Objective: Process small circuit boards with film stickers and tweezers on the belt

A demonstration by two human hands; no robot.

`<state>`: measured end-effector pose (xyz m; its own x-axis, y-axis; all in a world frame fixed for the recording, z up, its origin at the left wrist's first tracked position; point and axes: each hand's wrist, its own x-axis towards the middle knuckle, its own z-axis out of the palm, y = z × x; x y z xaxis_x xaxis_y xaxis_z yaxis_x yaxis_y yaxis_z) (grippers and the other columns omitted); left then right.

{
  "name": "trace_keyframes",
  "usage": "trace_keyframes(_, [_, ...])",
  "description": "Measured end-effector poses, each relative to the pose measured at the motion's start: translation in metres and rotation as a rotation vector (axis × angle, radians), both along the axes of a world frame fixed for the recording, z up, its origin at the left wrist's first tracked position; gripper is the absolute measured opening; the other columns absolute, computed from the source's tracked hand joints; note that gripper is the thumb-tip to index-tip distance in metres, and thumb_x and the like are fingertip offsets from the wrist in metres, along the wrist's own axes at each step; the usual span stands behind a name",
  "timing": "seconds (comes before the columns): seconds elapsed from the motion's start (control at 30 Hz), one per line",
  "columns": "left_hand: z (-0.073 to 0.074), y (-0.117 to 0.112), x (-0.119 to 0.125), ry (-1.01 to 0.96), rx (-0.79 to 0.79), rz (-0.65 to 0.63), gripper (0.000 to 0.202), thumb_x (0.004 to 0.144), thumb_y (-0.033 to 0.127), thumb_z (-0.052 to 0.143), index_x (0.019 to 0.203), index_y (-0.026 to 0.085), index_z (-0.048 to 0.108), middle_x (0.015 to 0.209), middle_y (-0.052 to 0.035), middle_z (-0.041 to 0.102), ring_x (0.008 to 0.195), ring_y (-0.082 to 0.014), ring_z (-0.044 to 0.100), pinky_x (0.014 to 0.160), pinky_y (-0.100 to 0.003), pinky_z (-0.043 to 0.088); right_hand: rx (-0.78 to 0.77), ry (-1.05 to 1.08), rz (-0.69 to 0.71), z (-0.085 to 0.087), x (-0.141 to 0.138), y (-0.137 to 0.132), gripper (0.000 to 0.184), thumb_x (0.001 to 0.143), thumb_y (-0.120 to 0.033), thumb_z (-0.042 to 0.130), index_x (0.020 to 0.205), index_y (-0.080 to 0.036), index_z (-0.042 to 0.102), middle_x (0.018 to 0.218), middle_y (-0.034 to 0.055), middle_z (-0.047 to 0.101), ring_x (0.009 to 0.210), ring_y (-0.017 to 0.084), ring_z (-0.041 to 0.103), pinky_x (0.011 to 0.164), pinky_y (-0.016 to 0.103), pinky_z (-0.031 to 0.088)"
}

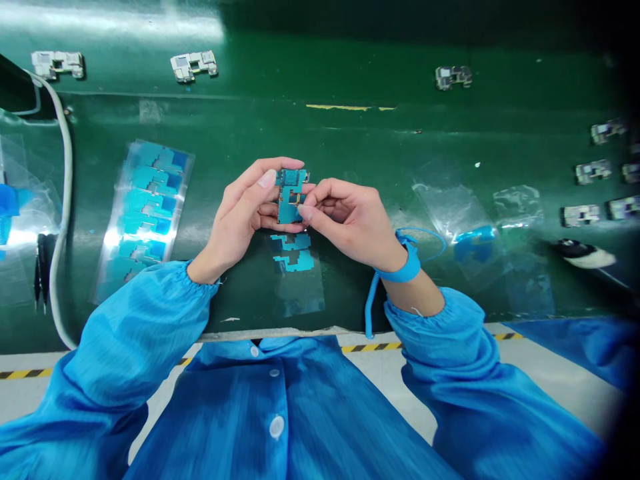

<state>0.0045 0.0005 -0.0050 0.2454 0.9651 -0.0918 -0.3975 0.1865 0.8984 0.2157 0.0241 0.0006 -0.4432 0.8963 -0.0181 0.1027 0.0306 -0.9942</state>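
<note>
Between the fingers of my left hand (243,210) rests a small circuit board (289,200), its upper face covered by a teal film with cut-outs. Thumb and fingers hold it along its left, top and bottom edges. My right hand (347,217) is closed, thumb and forefinger pinching at the board's right edge; whether they also grip a bit of film is too small to tell. Just below the hands, a clear backing sheet (303,297) lies on the green bench, bearing a few teal die-cut film pieces (295,260). A blue wrist strap (403,263) circles my right wrist.
Left lies a larger sheet of teal films (150,193), with a grey cable (65,200) and black tweezers (43,270) beyond. Boards sit along the back (194,65) and right (581,215). Clear film scraps (450,207) and a black-and-white object (585,253) lie right.
</note>
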Motion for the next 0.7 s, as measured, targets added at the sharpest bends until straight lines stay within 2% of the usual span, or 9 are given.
trace_keyframes(0.23, [0.0008, -0.0016, 0.0015, 0.089, 0.012, 0.031, 0.053, 0.109, 0.061, 0.062, 0.142, 0.020, 0.069, 0.120, -0.0102, 0.083, 0.105, -0.0313, 0.087, 0.076, -0.038, 0.076, -0.015, 0.017, 0.000, 0.0022, -0.0004, 0.0002, 0.042, 0.093, -0.058, 0.089, 0.086, -0.022, 0.069, 0.088, 0.0052, 0.073, 0.104, 0.025, 0.079, 0.082, 0.035, 0.068])
trace_keyframes(0.47, [0.0019, -0.0027, 0.0006, 0.087, 0.026, 0.004, 0.045, 0.110, 0.052, 0.064, 0.143, 0.022, 0.066, 0.116, -0.0067, 0.084, 0.097, -0.0260, 0.087, 0.079, -0.037, 0.076, -0.028, 0.008, 0.010, 0.0021, -0.0001, 0.0009, 0.046, 0.092, -0.061, 0.089, 0.088, -0.021, 0.069, 0.084, 0.0019, 0.069, 0.078, 0.016, 0.068, 0.074, 0.032, 0.066])
trace_keyframes(0.6, [-0.0014, -0.0035, 0.0011, 0.088, 0.050, 0.011, 0.047, 0.105, 0.045, 0.077, 0.145, 0.022, 0.066, 0.103, -0.0031, 0.084, 0.092, -0.0253, 0.087, 0.082, -0.037, 0.077, -0.027, 0.005, 0.012, 0.0024, 0.0003, 0.0008, 0.047, 0.090, -0.062, 0.091, 0.088, -0.021, 0.069, 0.088, 0.0029, 0.071, 0.081, 0.017, 0.069, 0.075, 0.032, 0.066])
trace_keyframes(0.7, [-0.0031, -0.0039, 0.0019, 0.053, 0.049, 0.027, 0.049, 0.102, 0.045, 0.082, 0.144, 0.022, 0.069, 0.096, -0.0031, 0.084, 0.088, -0.0259, 0.087, 0.080, -0.037, 0.077, -0.027, -0.007, 0.007, 0.0033, 0.0002, 0.0007, 0.047, 0.089, -0.064, 0.090, 0.088, -0.022, 0.069, 0.087, 0.0042, 0.072, 0.095, 0.023, 0.075, 0.078, 0.034, 0.067])
